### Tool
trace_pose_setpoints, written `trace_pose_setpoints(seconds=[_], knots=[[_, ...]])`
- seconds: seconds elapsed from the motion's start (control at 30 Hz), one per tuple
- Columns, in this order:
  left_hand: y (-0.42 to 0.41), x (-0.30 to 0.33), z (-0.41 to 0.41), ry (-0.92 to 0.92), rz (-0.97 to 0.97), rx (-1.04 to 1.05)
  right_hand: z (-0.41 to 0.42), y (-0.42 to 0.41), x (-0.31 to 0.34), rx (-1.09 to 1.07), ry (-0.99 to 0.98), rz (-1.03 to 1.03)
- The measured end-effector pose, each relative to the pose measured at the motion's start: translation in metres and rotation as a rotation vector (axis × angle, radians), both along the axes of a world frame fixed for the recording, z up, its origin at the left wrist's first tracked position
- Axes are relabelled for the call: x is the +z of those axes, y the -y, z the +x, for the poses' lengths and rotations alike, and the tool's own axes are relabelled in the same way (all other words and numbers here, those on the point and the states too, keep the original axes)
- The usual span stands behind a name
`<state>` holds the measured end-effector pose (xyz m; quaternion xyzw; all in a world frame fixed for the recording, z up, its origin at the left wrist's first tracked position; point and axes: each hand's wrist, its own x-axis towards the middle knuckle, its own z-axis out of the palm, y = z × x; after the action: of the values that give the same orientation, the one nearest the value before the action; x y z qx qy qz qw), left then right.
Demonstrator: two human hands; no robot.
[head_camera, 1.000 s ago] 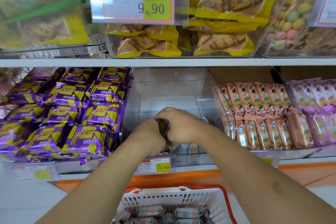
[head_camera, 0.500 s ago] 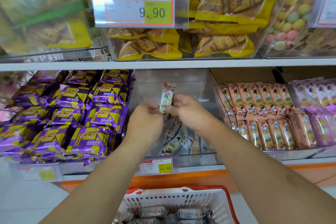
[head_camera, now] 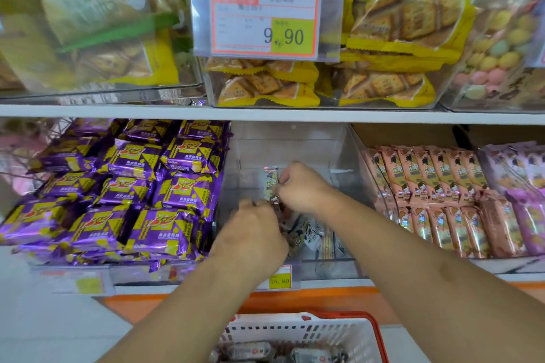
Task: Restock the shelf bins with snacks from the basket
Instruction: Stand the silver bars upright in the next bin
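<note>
Overhead, tag (head_camera: 267, 23) "9.90"; right hand (head_camera: 300, 188) pinching upright snack packet (head_camera: 270, 186), left hand (head_camera: 253, 233) seemingly curled on blurred wrappers (head_camera: 283, 215).

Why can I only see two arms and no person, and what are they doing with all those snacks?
The camera sits on the person's head and looks down, so you see only their own arms. They are filling a shop shelf. The right hand pinches a small snack packet upright inside the clear middle bin, which is mostly empty. The left hand reaches into the same bin lower down; its grip is blurred, so I cannot tell what it holds. Purple packets fill the left bin, pink packets the right. Below is a white basket with more snacks.
</note>
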<state>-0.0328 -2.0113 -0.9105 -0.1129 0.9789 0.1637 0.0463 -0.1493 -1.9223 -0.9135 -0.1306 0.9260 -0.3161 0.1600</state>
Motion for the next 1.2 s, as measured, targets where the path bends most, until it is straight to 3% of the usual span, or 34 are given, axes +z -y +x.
trace_pose_setpoints(seconds=[0.1,0.27,0.37,0.47,0.53,0.6,0.67,0.8,0.93,1.03,1.2], knots=[[0.003,-0.005,0.001,0.037,-0.091,-0.136,-0.007,0.018,-0.005,-0.03,0.047,0.021],[-0.005,0.004,-0.003,0.276,-0.139,-0.171,-0.02,0.027,-0.019,-0.024,0.149,-0.093],[-0.003,0.0,-0.012,0.269,-0.062,-0.049,-0.026,0.022,-0.02,0.072,0.187,-0.125],[0.002,-0.009,-0.021,0.234,0.01,0.03,-0.024,0.008,-0.015,0.038,0.119,-0.217],[0.006,-0.017,-0.028,0.21,0.044,0.017,-0.019,-0.007,-0.01,0.032,-0.048,-0.141],[0.004,-0.018,-0.033,0.244,0.059,-0.001,-0.011,-0.022,-0.006,0.149,-0.161,0.096],[0.005,-0.016,-0.036,0.241,0.069,0.003,-0.005,-0.031,-0.003,0.245,-0.148,0.285],[0.01,-0.028,-0.041,-0.002,0.086,-0.017,-0.001,-0.029,0.006,0.266,-0.11,0.337],[0.013,-0.032,-0.045,0.129,0.096,0.001,-0.003,-0.021,0.009,0.198,-0.03,0.296],[0.014,-0.032,-0.047,0.235,0.1,-0.079,-0.002,-0.021,-0.003,0.161,-0.079,0.246],[0.004,-0.017,-0.04,0.213,0.152,0.023,-0.005,-0.034,-0.01,-0.111,-0.166,-0.182]])
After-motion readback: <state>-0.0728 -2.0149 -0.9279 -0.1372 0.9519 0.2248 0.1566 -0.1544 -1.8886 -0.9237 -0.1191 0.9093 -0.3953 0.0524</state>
